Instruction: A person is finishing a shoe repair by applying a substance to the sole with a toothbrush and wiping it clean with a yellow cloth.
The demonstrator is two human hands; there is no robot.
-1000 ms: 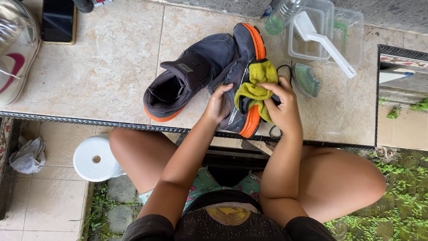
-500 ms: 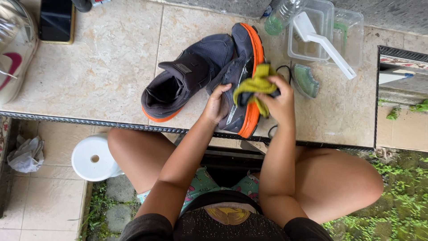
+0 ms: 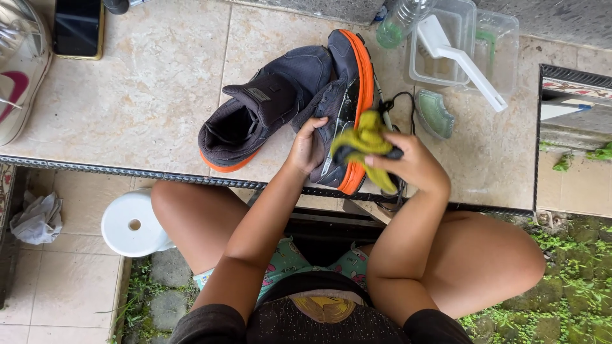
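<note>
I see the left hand point(image 3: 309, 148) pressed against the side of a dark shoe point(image 3: 341, 108) that stands on its edge near the front of the tiled table point(image 3: 153, 83), orange sole turned right. Its fingers curl round the upper, gripping it; the fingertips are hidden behind the shoe. The right hand point(image 3: 411, 167) is closed on a yellow-green cloth point(image 3: 364, 141), held against the sole. The cloth bunches so tightly that I cannot make out what dark thing sits in its folds. A black lace point(image 3: 398, 102) loops out behind the shoe, partly covered by the right hand.

Just left, touching it, lies the second shoe point(image 3: 255, 114), opening up. Beyond the right hand sits a small green object point(image 3: 435, 113), too unclear for me to name. At the far edge stand clear tubs point(image 3: 484, 38) with a white scoop point(image 3: 459, 57) across them, and a bottle point(image 3: 398, 22) cut off by the frame. A phone point(image 3: 78, 28) lies top left, beside a white shoe point(image 3: 16, 76) that is also cut off. Under the table a white round lid point(image 3: 134, 223) shows by the knee.
</note>
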